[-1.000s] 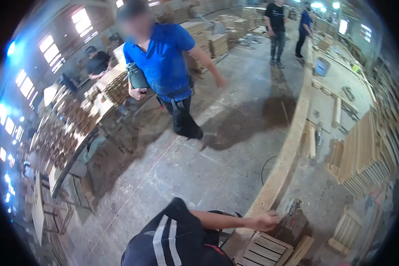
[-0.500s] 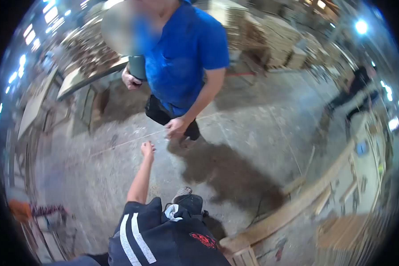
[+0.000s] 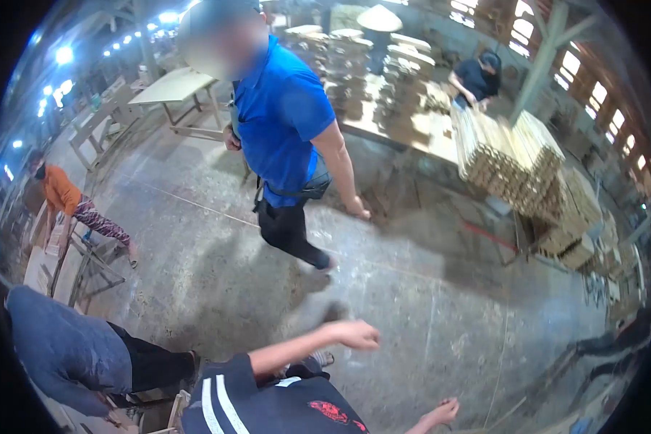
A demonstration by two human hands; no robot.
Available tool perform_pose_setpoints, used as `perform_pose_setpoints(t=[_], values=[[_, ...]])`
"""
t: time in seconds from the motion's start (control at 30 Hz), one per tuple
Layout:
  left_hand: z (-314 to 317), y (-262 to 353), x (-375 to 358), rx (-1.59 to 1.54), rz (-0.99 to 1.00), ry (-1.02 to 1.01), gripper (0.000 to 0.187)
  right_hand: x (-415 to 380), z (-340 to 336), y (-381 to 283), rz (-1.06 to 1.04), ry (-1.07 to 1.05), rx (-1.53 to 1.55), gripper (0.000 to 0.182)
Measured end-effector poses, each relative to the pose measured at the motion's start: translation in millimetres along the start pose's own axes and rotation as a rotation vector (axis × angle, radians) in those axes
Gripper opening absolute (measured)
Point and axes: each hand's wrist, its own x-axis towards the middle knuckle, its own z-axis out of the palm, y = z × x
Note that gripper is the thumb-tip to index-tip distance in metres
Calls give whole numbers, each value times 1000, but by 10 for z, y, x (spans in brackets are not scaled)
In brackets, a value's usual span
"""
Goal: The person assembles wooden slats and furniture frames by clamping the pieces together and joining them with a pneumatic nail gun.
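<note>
My left hand [image 3: 356,335] is stretched forward over the concrete floor, fingers loosely curled, with nothing visible in it. Low at the right, my right hand [image 3: 445,411] also has curled fingers and shows no object. Neither hand touches anything that I can see. My dark shirt [image 3: 282,405] with white stripes fills the bottom middle, and a sandalled foot [image 3: 324,358] shows just below my left forearm. The closest person to my left hand wears a blue shirt [image 3: 286,108] and stands ahead, one arm hanging down.
Stacked wooden pieces [image 3: 510,152] lie on a long table at the right, with a person in dark clothes [image 3: 479,78] behind it. A pale table [image 3: 172,85] stands at upper left. Someone in orange [image 3: 63,189] and a person in grey-blue [image 3: 72,343] bend at the left.
The view has swung left, bringing the people at the left further in. My left arm now points rightward, and my right hand has come into view. The blue-shirted person's arm has swung down and outward.
</note>
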Motion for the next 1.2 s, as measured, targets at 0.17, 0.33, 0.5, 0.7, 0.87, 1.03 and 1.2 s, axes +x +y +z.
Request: perform_pose_setpoints(t=[0.17, 0.33, 0.5, 0.7, 0.87, 1.03, 1.2], values=[[350, 227, 126, -391, 84, -150, 35, -436, 1394, -80, 88, -693, 24, 17], [1093, -2360, -218, -24, -355, 319, 48, -1260, 1588, 1516, 17, -1377, -706, 27], [1679, -3234, -2678, -657, -1467, 964, 36, -2322, 422, 1998, -291, -1403, -654, 30], [2092, -2851, -3831, -365, -1622, 480, 30, -2508, -385, 1940, -48, -1048, -237, 37], [1928, -2649, -2076, -102, -1139, -268, 31, -2025, -905, 1098, 243, -306, 241, 21], [1627, -1685, 34, 308, -906, -729, 33, -2108, -1481, 586, 188, 179, 307, 25], [1955, 30, 1540, 934, -80, -855, 32, -2645, -1814, 661, 301, 456, 375, 27]])
